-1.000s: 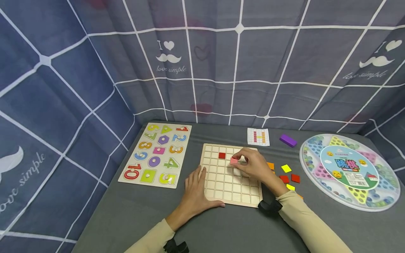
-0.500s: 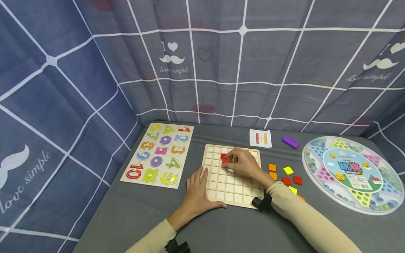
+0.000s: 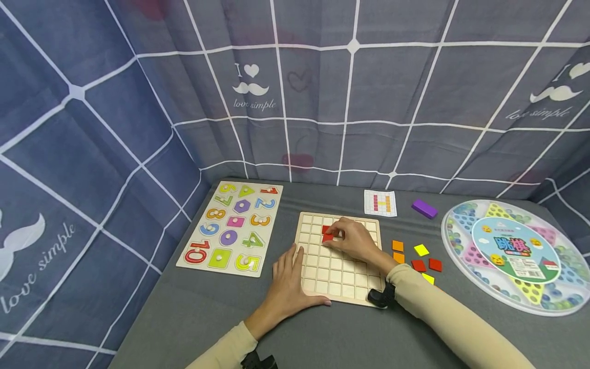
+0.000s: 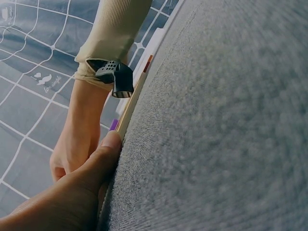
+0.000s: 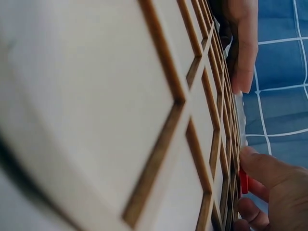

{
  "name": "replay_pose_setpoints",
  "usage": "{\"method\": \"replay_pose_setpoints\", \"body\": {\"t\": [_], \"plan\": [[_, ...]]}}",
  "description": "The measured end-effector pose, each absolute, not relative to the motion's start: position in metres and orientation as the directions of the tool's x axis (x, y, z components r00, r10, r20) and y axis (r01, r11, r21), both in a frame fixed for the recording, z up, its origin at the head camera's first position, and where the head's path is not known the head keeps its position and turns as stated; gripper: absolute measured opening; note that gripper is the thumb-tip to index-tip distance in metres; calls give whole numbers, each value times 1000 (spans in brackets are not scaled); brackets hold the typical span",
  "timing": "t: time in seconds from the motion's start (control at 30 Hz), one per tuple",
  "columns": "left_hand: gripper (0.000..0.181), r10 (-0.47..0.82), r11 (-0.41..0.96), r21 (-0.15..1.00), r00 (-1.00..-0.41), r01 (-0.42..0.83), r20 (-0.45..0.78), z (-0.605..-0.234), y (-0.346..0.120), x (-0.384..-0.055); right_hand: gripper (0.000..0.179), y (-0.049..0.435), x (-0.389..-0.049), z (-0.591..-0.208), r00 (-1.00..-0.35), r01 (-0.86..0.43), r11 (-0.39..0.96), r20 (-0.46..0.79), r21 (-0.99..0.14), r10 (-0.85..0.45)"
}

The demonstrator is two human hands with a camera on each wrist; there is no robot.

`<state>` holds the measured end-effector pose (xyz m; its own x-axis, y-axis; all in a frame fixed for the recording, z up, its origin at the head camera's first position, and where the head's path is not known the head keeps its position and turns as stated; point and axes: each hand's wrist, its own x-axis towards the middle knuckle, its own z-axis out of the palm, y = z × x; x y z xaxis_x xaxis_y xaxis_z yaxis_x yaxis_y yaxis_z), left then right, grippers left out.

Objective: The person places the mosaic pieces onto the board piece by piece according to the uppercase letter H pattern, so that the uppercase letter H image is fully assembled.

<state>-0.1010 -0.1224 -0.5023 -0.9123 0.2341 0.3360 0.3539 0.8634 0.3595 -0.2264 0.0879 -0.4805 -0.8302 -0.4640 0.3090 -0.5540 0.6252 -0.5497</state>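
Observation:
A square wooden grid board (image 3: 328,274) lies on the grey cloth. My right hand (image 3: 354,240) reaches over its upper part and pinches a red square tile (image 5: 243,182) low at the grid, as the right wrist view shows. Just above that spot, another red tile (image 3: 325,228) sits in a cell, partly hidden by the fingers. My left hand (image 3: 289,290) rests at the board's lower left corner, fingers straight along the left side and thumb stretched along the near edge.
Several orange (image 3: 397,245), yellow (image 3: 421,250) and red tiles (image 3: 435,264) lie right of the board. Behind are a pattern card (image 3: 380,211) and a purple block (image 3: 424,208). A number puzzle (image 3: 265,246) lies left, a round Chinese checkers set (image 3: 465,271) right.
My right hand has moved left across the board with the red tile, to just below the other red one. The left hand keeps its place at the corner.

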Motion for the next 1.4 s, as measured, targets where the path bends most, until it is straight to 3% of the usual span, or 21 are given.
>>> {"method": "replay_pose_setpoints", "body": {"t": [0.57, 1.4], "plan": [[138, 229, 868, 362, -920, 341, 319, -503, -122, -101, 25, 86, -226, -484, -803, -596, 636, 348, -491, -484], [138, 225, 872, 360, -924, 332, 309, -503, -121, -101, 23, 89, -226, -485, -797, -601, 601, 334, -528, -503]]}}
